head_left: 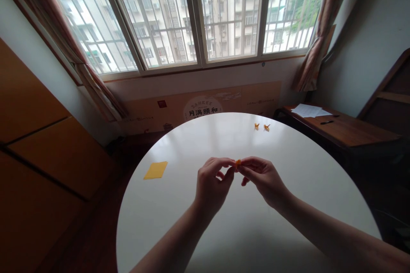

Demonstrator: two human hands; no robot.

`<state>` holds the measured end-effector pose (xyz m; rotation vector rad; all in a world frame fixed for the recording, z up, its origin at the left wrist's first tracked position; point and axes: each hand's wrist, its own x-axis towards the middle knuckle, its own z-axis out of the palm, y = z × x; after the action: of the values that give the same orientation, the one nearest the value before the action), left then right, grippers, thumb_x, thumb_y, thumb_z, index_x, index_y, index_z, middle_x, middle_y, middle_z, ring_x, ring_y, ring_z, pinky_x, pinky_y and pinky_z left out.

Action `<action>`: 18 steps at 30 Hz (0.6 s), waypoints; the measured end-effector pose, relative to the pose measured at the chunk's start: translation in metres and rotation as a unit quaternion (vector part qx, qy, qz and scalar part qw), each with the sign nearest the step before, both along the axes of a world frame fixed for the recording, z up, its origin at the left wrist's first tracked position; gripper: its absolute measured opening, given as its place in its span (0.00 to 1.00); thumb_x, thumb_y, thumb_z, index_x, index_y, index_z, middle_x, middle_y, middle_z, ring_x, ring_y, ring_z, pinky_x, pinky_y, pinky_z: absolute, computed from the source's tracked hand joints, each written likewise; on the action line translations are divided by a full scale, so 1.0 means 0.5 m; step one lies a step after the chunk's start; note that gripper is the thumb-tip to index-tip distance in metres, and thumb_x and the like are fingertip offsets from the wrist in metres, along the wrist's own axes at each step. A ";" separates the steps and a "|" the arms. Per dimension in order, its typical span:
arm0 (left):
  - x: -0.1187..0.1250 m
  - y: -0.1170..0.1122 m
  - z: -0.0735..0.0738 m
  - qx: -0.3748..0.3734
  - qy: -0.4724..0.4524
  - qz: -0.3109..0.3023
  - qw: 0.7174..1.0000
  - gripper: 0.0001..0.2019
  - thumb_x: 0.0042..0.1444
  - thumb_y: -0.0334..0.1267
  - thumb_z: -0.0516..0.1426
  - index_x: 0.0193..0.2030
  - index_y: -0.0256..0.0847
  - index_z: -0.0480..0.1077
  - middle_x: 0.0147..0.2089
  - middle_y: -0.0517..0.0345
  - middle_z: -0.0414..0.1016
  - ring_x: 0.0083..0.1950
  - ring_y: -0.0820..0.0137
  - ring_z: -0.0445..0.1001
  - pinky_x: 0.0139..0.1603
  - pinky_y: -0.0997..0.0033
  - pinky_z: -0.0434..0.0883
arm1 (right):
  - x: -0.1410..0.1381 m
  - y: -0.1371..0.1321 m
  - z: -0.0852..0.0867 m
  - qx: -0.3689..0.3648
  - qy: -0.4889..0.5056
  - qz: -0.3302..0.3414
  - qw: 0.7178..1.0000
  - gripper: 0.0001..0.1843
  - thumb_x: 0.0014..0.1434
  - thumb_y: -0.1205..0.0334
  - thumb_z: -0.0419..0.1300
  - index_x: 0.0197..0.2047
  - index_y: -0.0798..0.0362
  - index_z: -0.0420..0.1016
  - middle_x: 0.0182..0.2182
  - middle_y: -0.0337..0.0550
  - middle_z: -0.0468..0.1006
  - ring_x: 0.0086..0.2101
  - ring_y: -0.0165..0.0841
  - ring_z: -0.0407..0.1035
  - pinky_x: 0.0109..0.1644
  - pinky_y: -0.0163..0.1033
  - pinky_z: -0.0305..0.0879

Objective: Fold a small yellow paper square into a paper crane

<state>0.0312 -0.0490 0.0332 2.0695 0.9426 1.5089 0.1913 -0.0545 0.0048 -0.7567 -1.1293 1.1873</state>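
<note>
Over the middle of the white table, my left hand (214,181) and my right hand (264,178) meet at the fingertips. Between them they pinch a small piece of folded orange-yellow paper (238,162). Most of it is hidden by the fingers, so its exact shape does not show. Beyond my right hand, two small folded paper birds (256,126) of similar colour stand side by side near the far edge. To the left of my left hand lies a flat stack of yellow paper squares (156,170).
The round white table (179,145) fills the middle. At the right, a low brown wooden table (349,130) carries white paper sheets (310,111) and a dark pen (327,122). A printed cardboard panel (147,111) stands under the barred window. An orange-brown cabinet (35,136) is at the left.
</note>
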 end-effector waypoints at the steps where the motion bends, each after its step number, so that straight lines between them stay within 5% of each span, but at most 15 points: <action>1: 0.000 0.000 0.001 0.011 0.003 -0.001 1.000 0.09 0.55 0.23 0.60 0.37 0.42 0.78 0.37 0.56 0.82 0.38 0.68 0.80 0.26 0.78 0.75 | -0.001 0.001 0.000 -0.002 0.003 0.000 1.000 0.10 0.52 0.55 0.74 0.36 0.50 0.85 0.31 0.44 0.84 0.30 0.34 0.76 0.26 0.34 0.73; 5: -0.004 0.000 0.007 0.087 0.020 -0.011 0.996 0.10 0.56 0.23 0.60 0.37 0.42 0.77 0.39 0.55 0.83 0.40 0.68 0.78 0.27 0.76 0.75 | -0.002 0.002 -0.001 0.005 0.006 0.003 1.000 0.09 0.52 0.56 0.74 0.36 0.49 0.85 0.32 0.44 0.84 0.31 0.35 0.76 0.27 0.35 0.74; 10: -0.014 0.000 0.021 0.215 0.055 -0.009 0.975 0.11 0.56 0.22 0.62 0.40 0.43 0.77 0.41 0.56 0.84 0.42 0.68 0.78 0.45 0.65 0.78 | -0.002 -0.007 0.000 0.051 0.002 0.002 0.999 0.08 0.54 0.58 0.73 0.38 0.46 0.85 0.33 0.43 0.84 0.32 0.35 0.76 0.27 0.34 0.74; 18: -0.022 -0.006 0.032 0.280 0.087 -0.009 0.956 0.12 0.56 0.23 0.63 0.43 0.43 0.76 0.44 0.55 0.84 0.44 0.66 0.78 0.46 0.65 0.78 | -0.005 -0.021 0.007 0.094 0.008 -0.002 0.996 0.05 0.56 0.61 0.72 0.38 0.44 0.85 0.31 0.41 0.84 0.31 0.33 0.76 0.26 0.33 0.74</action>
<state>0.0203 -0.0518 0.0492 2.6279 0.5881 1.7554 0.1890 -0.0650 0.0084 -0.6043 -1.2072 1.0657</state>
